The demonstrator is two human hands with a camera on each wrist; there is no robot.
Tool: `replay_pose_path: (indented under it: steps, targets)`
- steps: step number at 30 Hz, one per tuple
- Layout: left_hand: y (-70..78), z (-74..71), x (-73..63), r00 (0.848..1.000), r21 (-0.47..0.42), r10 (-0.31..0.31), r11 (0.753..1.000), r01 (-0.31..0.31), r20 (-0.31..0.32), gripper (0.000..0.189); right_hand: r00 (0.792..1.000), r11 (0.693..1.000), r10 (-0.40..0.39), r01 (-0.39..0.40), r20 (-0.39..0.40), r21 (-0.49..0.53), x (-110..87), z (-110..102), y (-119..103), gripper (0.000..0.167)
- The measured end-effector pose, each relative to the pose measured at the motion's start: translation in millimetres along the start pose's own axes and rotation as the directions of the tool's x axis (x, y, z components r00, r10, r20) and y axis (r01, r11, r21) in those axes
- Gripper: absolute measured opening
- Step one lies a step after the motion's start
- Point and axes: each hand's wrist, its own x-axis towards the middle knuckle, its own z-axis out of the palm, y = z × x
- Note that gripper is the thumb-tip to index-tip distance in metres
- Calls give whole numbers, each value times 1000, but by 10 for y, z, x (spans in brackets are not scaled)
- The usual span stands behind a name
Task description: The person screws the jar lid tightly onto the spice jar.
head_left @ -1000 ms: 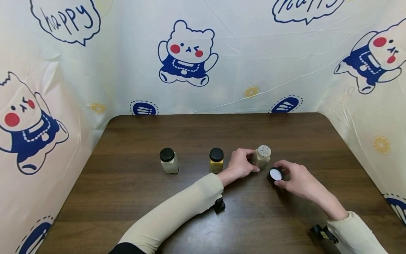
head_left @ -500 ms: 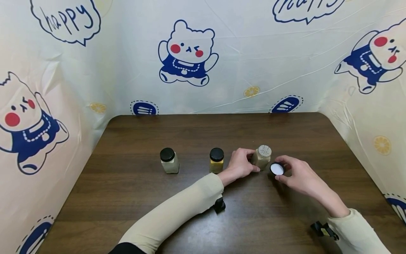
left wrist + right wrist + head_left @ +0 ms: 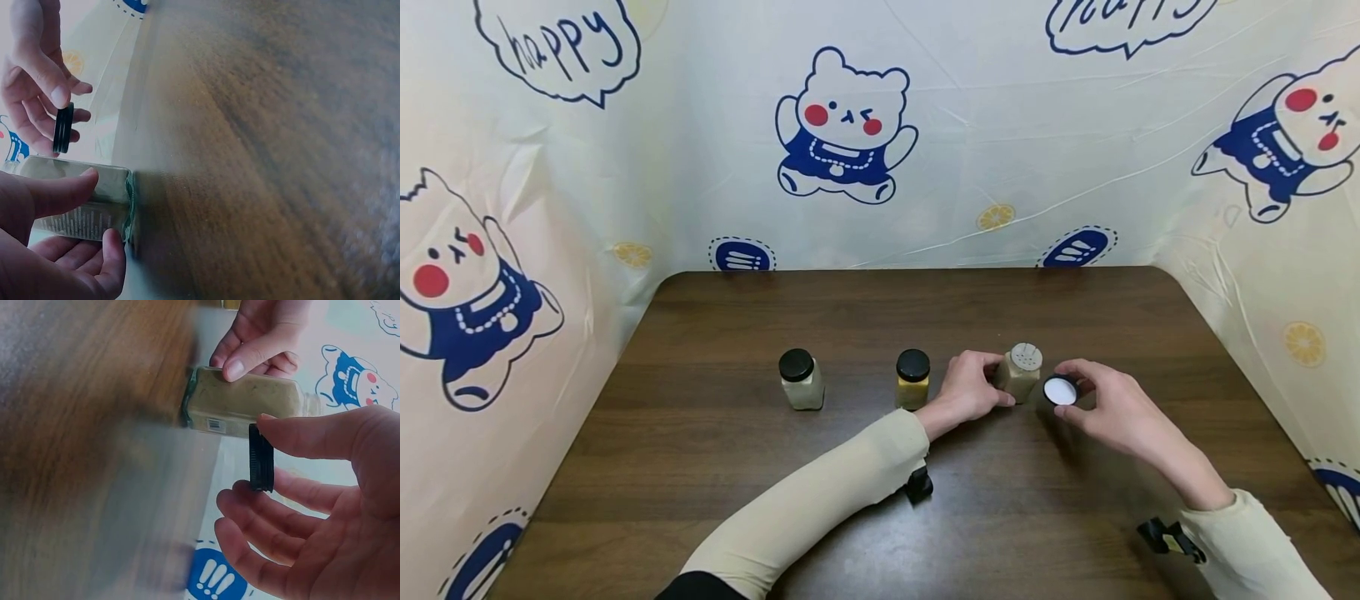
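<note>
My left hand (image 3: 966,387) grips a square glass spice jar (image 3: 1019,382) around its lower body. The jar stands upright on the table and holds a pale beige-green powder; a sifter top with holes (image 3: 1026,357) shows where no cap covers it. Just right of the jar, my right hand (image 3: 1112,408) pinches a black screw cap (image 3: 1061,391) between thumb and fingers, its white inside facing up. In the right wrist view the cap (image 3: 262,457) is apart from the table, beside the jar (image 3: 244,403). The left wrist view shows printed text on the jar (image 3: 81,219).
Left of my left hand stands a black-capped jar of yellow powder (image 3: 913,380). Farther left is another black-capped jar with whitish contents (image 3: 801,381). The brown wooden table (image 3: 715,483) ends at a cartoon-printed curtain (image 3: 970,125) behind and at both sides.
My right hand has moved up and slightly right in the head view, carrying the cap along. The left hand and the jar it holds have stayed in place.
</note>
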Motion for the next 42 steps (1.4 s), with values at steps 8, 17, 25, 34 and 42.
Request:
replay_pose_path:
  steps: [8,17,25,34,42]
  targets:
    - [-6,-1,1,1000,3,9,1000,-9,-3,55,1000,1000,-12,12,-15,12,15,-57,-32,47]
    - [-11,-10,4,1000,13,23,1000,-23,-2,55,999,999,-31,31,-41,4,22,-116,-56,45]
    - [-8,-16,0,1000,7,30,1000,-30,2,54,997,999,-51,52,-58,8,24,-140,-75,44]
    - [-4,-7,-2,999,3,32,999,-32,0,54,996,998,-54,55,-64,14,38,-156,-98,46]
    - [-15,-11,3,999,4,34,999,-34,8,52,997,999,-47,48,-58,18,38,-178,-138,46]
